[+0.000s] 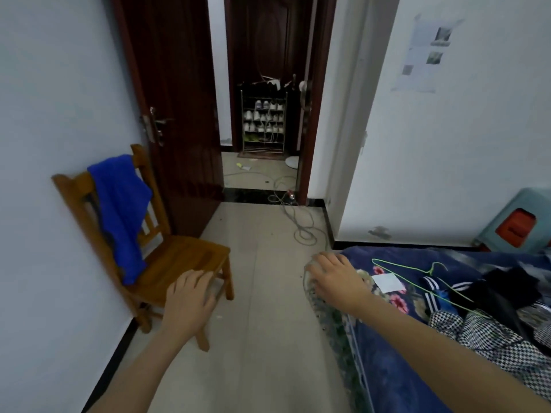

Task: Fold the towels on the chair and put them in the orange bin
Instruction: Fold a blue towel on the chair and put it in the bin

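Observation:
A blue towel (120, 210) hangs over the backrest of a wooden chair (185, 257) that stands against the left wall. My left hand (189, 299) is stretched out in front of the chair's seat edge, fingers apart, holding nothing. My right hand (334, 278) rests with spread fingers on the corner of a bed (384, 362) covered by a blue floral blanket. An orange bin (515, 226) shows through the opening of a grey-green stool (524, 204) at the far right, beyond the bed.
On the bed lie a green wire hanger (417, 278), a white paper (387, 282) and a heap of dark and checked clothes (489, 317). Grey cables (301, 228) snake over the tiled floor toward an open dark door (179, 114). A shoe rack (264, 120) stands beyond.

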{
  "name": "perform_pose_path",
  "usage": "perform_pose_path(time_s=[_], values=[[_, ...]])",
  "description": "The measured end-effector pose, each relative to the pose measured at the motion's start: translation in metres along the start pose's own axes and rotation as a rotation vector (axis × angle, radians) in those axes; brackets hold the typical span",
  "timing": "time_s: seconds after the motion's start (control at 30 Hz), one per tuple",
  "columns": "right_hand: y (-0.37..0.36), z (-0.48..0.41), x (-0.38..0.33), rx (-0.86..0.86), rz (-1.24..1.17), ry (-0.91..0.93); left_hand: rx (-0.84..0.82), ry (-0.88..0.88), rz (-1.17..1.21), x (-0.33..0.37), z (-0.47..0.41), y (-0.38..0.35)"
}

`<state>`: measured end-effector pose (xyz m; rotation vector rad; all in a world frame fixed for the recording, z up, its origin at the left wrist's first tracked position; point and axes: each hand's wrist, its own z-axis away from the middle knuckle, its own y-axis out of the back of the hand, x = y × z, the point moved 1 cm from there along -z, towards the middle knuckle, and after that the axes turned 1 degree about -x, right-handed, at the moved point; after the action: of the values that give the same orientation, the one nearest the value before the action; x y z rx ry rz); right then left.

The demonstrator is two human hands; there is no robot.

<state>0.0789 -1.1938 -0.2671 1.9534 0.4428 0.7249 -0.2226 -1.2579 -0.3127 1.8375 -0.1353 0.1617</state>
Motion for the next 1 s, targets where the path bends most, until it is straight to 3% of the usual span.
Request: perform_pose_path(time_s=[0.37,0.57,0.77,1.0], values=[[-0.062,-0.137,0.11,0.12,-0.078,0.06,0.147,0.15,0.052,0.018,-0.153,-0.01],[-0.11,-0.226,0.14,0.144,-0.14,0.219,0.144,0.287,0.055,0.016,-0.214,-0.024],[-0.155,-0.308,0.128,0.138,-0.21,0.366,0.145,0.461,0.021,-0.034,-0.239,-0.037],[-0.206,-0.441,0.116,0.089,-0.234,0.528,0.223,0.781,0.052,-0.128,-0.298,-0.065]])
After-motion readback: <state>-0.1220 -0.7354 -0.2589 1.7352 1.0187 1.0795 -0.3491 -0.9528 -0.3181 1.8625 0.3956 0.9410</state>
